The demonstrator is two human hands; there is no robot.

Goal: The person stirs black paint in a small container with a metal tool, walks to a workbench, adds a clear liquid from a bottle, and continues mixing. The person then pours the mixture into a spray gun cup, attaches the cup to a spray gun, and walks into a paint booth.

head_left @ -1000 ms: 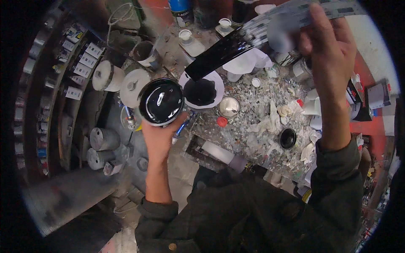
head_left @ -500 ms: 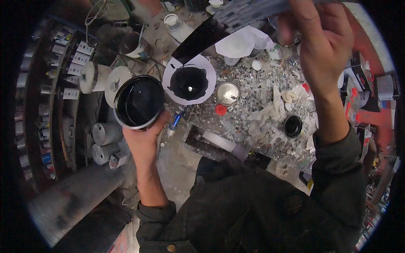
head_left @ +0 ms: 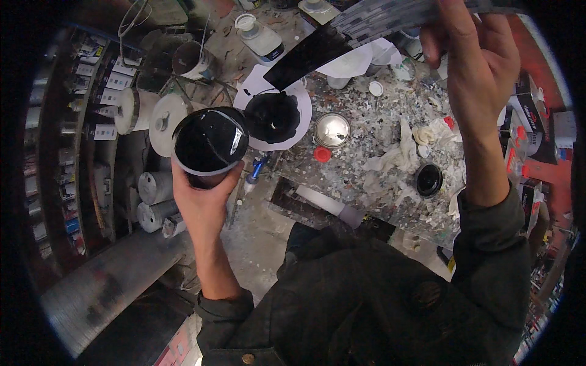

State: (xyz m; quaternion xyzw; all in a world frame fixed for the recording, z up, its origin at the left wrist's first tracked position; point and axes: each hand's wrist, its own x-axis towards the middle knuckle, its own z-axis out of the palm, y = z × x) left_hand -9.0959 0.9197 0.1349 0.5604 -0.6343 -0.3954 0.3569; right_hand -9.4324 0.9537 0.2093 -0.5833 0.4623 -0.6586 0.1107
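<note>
My left hand (head_left: 204,195) grips a cup of glossy black paint (head_left: 206,139) from below. My right hand (head_left: 464,76) holds a long flat strip (head_left: 299,61), its lower half coated black, raised at upper right. The strip's blackened end is over a white paper funnel (head_left: 303,104) whose inside (head_left: 274,119) is coated black, just right of the cup. A small blue and silver fitting (head_left: 257,168) is below the funnel. A shiny round tin (head_left: 332,129), a red cap (head_left: 322,154) and a small dark lid (head_left: 430,180) lie to the right.
The paint-spattered bench (head_left: 360,110) holds crumpled rags (head_left: 400,149), white jugs (head_left: 259,39) and another paper funnel (head_left: 348,64). At left are round cans (head_left: 155,186), pale tubs (head_left: 168,122) and shelves (head_left: 107,79) of boxes. Packaging (head_left: 536,122) stands at right; a metal cylinder (head_left: 110,287) lies at lower left.
My left hand with the cup has shifted left from beside the funnel, and the cup's tilt differs. The view has shifted, bench items now appearing higher. My right hand still holds the strip aloft.
</note>
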